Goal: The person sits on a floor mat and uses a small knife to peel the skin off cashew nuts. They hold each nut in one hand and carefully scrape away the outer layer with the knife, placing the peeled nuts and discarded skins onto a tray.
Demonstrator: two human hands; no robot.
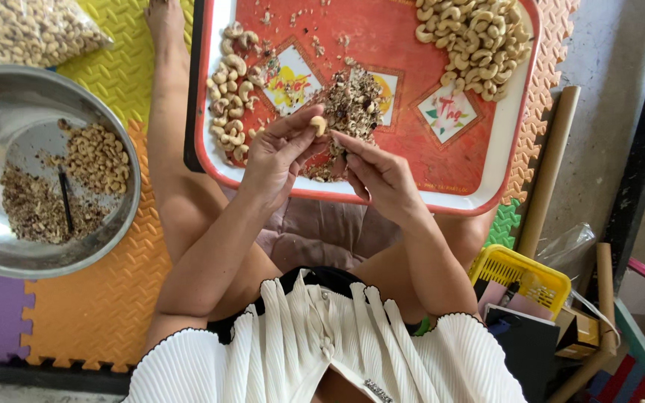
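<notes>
My left hand pinches a pale cashew nut between thumb and fingertips, above the red tray resting on my lap. My right hand sits just right of it, fingers curled, index finger pointing toward the nut; whether it holds a small tool I cannot tell. Under both hands lies a heap of brown skins. A pile of cashews lies at the tray's left side, and a bigger pile at its top right.
A steel bowl on the left holds cashews, brown skins and a dark stick. A clear bag of cashews lies at top left. Foam mats cover the floor. A yellow basket and cardboard tubes stand right.
</notes>
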